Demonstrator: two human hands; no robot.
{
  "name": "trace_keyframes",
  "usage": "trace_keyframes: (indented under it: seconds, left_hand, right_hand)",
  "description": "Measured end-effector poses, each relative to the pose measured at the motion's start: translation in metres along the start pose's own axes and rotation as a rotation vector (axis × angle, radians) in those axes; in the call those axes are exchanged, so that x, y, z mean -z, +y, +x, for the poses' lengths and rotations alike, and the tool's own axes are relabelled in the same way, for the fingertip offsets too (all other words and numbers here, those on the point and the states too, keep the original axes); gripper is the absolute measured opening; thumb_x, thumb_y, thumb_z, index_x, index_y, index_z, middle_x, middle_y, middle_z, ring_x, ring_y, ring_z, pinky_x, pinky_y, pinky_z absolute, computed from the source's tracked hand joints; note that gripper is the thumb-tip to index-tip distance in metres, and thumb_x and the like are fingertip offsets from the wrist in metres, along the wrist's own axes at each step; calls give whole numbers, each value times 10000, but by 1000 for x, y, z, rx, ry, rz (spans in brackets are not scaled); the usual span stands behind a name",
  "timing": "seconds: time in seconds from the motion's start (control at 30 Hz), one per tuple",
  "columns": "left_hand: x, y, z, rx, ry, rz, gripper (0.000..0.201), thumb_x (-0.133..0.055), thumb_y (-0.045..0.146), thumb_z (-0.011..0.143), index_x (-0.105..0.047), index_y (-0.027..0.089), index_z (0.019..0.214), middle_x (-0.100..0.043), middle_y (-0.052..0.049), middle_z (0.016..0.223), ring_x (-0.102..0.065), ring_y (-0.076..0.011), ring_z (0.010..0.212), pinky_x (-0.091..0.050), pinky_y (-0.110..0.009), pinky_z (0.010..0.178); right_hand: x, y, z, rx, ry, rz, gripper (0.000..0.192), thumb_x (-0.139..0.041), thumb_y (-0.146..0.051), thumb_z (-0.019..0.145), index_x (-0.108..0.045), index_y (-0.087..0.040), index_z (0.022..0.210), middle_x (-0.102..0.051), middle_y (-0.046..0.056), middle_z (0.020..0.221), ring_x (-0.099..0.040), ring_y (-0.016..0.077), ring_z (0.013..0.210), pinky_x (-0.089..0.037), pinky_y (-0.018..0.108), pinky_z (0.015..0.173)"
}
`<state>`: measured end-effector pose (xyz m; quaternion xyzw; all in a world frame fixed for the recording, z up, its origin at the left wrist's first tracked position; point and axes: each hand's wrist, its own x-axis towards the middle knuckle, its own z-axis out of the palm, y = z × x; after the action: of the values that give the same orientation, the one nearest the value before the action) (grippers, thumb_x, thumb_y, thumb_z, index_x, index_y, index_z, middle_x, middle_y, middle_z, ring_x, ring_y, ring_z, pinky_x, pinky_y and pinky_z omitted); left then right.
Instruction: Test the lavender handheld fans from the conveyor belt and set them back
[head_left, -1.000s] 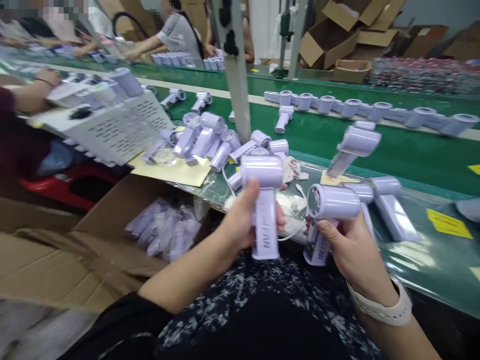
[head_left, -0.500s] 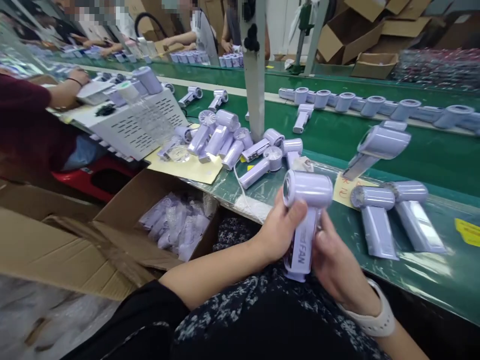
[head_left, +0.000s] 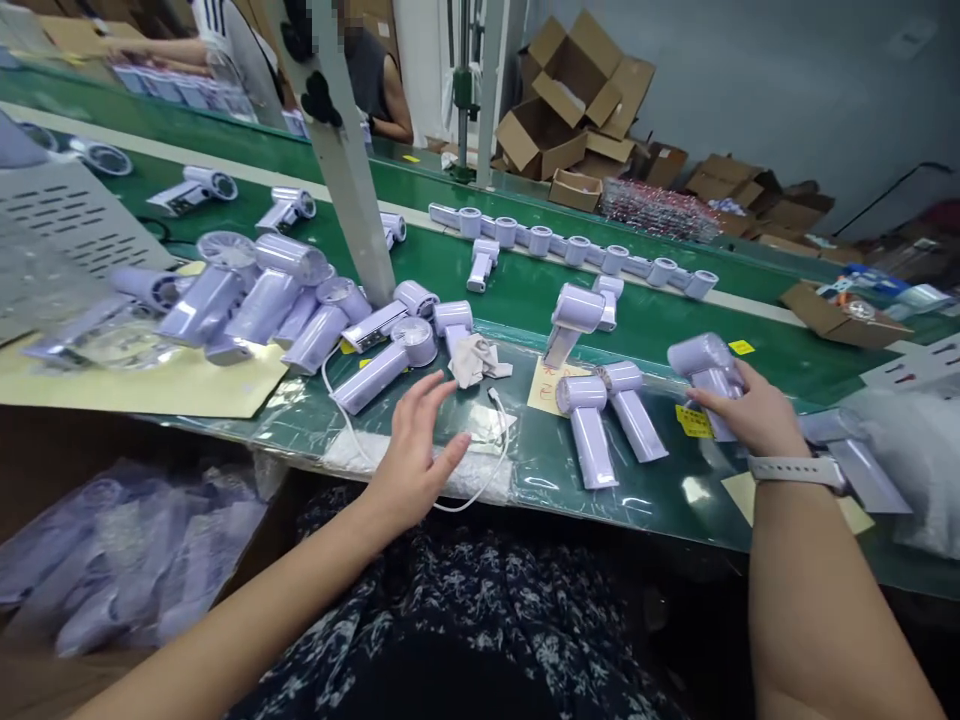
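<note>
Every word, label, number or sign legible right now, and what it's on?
None reads for certain.
Card: red handwriting, too small to read.
Yellow tag by the right hand: printed lines, too blurred to read.
Smaller yellow tag: too small to read.
Fan in the right hand: no lettering can be made out.

I'm looking in on a factory assembly line: beyond my left fingers (head_left: 416, 415), a green conveyor belt (head_left: 660, 315) bears a row of matching lilac fans (head_left: 540, 241). Farther past those fingers, I see workers (head_left: 244, 60) opposite and piled cardboard cartons (head_left: 555, 125); below them, leftward, lie bagged fans (head_left: 135, 560).
</note>
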<state>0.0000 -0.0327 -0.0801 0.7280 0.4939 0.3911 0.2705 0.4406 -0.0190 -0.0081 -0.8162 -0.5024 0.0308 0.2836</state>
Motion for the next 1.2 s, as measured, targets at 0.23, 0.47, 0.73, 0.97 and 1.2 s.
trace_keyframes:
  seconds: [0.23,0.47,0.73,0.97,1.2]
  left_hand:
    - [-8,-9,-5,-40,7,140,416,-499,431,1006,-483,241,1375,-449,-155,1547,-388,-349,1477,-342,-636,1224]
    - [-16,-7,-8,-15,21,110,292,-493,355,995,-515,243,1263,-533,-149,1473,-458,-318,1429,-400,-606,1202]
    - [67,57,88,-331,-346,414,254,-550,347,942,-638,238,1153,-592,-125,1431,-494,-343,1400,-415,-572,1186]
    - [41,49,277,205,-590,813,353,-724,290,906,-669,193,1241,-698,-136,1247,-665,-313,1168,-535,-521,1030]
    - [-54,8,338,283,-311,706,412,-651,388,978,-605,169,1324,-639,-119,1330,-663,-256,1143,-591,-481,956]
  right_hand:
    - [8,65,3,-75,65,-259,700,-780,-562,733,-713,-85,1241,-645,353,1158,-581,558,1179,-473,650,877]
    - [-26,23,44,129,108,-370,570,-599,-429,941,-609,-122,1422,-469,343,1480,-355,502,1464,-346,680,1097]
    - [-126,-44,134,396,-354,-310,348,-664,-356,1014,-639,-185,1316,-659,101,1330,-680,248,1125,-584,473,960]
    - [-164,-35,111,360,-223,-322,395,-667,-354,1009,-610,-189,1363,-632,113,1358,-653,278,1175,-560,516,995]
    - [-167,-32,112,325,-91,-265,356,-658,-363,1014,-633,-195,1326,-638,110,1352,-655,267,1167,-564,498,990]
